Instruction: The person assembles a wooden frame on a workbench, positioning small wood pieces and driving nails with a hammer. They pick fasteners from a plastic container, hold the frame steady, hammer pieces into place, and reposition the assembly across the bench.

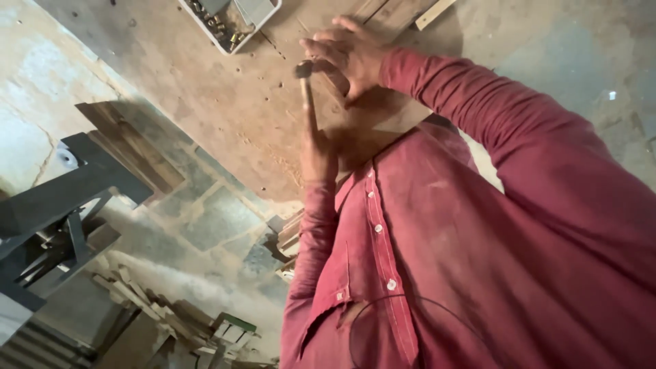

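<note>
The left hand (pixel 318 156) is clenched around the wooden handle of a small metal-headed hammer (pixel 305 85), which stands upright over the dusty brown wooden surface (pixel 225 96). Just right of the hammer head, the right hand (pixel 348 55) rests loosely spread, fingers bent, on the surface; whether it pinches anything cannot be told. A white rectangular tray of metal hardware (pixel 229 20) lies farther left.

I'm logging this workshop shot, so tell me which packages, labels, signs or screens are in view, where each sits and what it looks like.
No labels, signs or screens show.
Nearest to a package: an open white rectangular tray at the top edge on the wooden workbench, holding small metal hardware, above the hammer.
</note>
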